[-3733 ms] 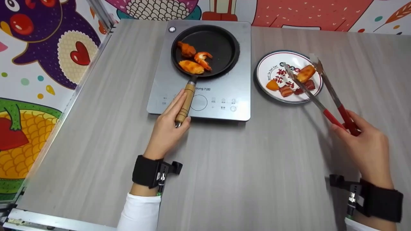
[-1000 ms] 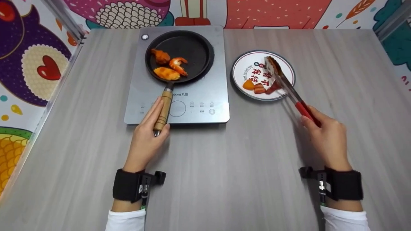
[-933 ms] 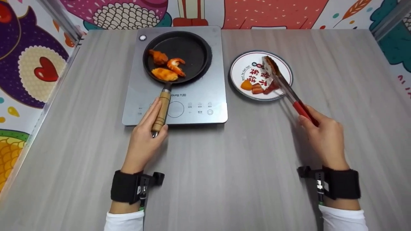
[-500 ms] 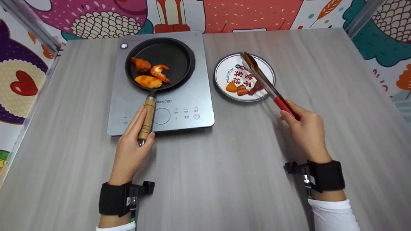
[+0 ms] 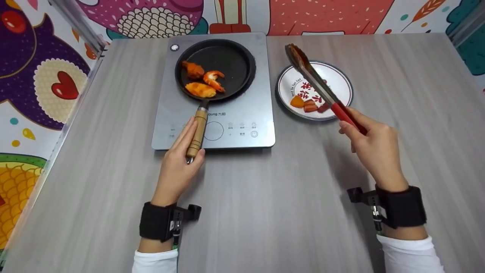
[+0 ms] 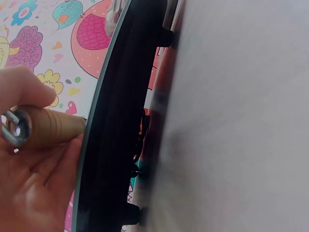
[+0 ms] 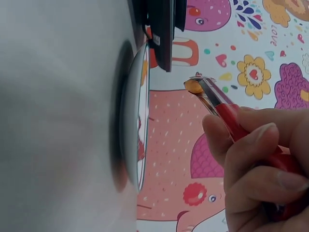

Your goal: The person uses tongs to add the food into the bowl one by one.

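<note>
My left hand (image 5: 180, 163) holds the wooden handle (image 5: 197, 132) of a black frying pan (image 5: 238, 64), fingers along one side and thumb at the other. In the pan lie a drumstick (image 5: 193, 70), a shrimp (image 5: 214, 80) and a golden piece of food (image 5: 201, 90). My right hand (image 5: 375, 148) grips red-handled metal tongs (image 5: 316, 81), raised over the plate (image 5: 343, 81). A golden-brown piece of food (image 7: 194, 87) sits pinched at their tips in the right wrist view. On the plate are an orange piece (image 5: 297, 101) and reddish meat pieces (image 5: 310, 106), partly hidden by the tongs.
The pan stands on a silver induction cooker (image 5: 242, 113) with touch controls along its front. Grey wood-grain table (image 5: 273, 212) surrounds cooker and plate. Walls with cartoon prints (image 5: 326, 17) rise behind and at the left.
The tongs have closed on the golden-brown piece and lifted it off the plate, their tips now past the plate's back-left rim. My left hand keeps hold of the pan handle; the camera view has shifted.
</note>
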`<action>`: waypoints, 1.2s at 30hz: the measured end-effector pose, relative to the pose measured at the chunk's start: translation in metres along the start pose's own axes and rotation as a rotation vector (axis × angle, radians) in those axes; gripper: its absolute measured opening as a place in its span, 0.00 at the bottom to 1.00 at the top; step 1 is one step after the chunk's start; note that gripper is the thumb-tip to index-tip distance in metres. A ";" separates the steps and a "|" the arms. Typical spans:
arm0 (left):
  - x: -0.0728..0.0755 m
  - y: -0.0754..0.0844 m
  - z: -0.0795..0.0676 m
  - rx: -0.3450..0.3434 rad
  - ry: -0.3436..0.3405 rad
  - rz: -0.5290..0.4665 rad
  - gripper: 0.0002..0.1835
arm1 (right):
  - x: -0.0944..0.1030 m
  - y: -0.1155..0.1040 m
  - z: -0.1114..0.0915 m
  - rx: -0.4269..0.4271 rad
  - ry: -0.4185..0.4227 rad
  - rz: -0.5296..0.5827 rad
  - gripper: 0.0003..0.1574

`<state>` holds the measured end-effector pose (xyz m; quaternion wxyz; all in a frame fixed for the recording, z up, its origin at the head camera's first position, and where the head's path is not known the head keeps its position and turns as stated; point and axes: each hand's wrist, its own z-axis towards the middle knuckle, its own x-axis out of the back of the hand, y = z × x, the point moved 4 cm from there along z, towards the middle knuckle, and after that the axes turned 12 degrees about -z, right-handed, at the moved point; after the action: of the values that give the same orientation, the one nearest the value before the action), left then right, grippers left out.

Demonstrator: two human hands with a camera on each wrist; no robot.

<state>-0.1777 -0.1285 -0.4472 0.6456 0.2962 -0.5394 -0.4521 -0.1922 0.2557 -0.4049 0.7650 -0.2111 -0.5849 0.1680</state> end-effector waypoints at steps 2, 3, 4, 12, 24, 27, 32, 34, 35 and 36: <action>0.000 0.000 0.000 0.005 -0.002 -0.007 0.35 | -0.001 -0.004 0.001 0.003 -0.006 0.002 0.26; 0.000 0.000 0.000 0.005 -0.002 -0.010 0.35 | -0.002 -0.006 0.001 0.009 -0.006 0.002 0.26; 0.000 -0.001 0.000 0.005 -0.002 -0.011 0.35 | -0.002 -0.007 0.001 0.015 -0.005 0.002 0.25; -0.001 -0.002 0.001 0.004 -0.007 -0.023 0.36 | -0.009 -0.016 0.004 0.029 -0.016 0.011 0.25; 0.001 -0.002 -0.002 0.018 0.002 -0.022 0.36 | -0.029 -0.041 0.013 0.044 -0.071 0.051 0.26; 0.001 -0.002 -0.001 0.017 0.002 -0.011 0.36 | -0.035 -0.048 0.016 0.058 -0.076 0.055 0.25; 0.001 -0.002 0.000 0.019 0.005 -0.014 0.36 | -0.045 -0.064 0.020 0.097 -0.073 0.076 0.25; 0.000 -0.002 0.000 0.016 0.003 -0.014 0.36 | -0.049 -0.070 0.022 0.119 -0.070 0.083 0.25; 0.000 -0.002 0.000 0.013 0.002 -0.015 0.36 | -0.052 -0.073 0.023 0.126 -0.069 0.087 0.24; 0.000 -0.002 0.000 0.011 0.000 -0.015 0.36 | -0.054 -0.076 0.024 0.132 -0.070 0.092 0.24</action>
<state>-0.1783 -0.1293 -0.4492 0.6406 0.3040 -0.5397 -0.4538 -0.2283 0.1667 -0.4046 0.7478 -0.1807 -0.5886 0.2486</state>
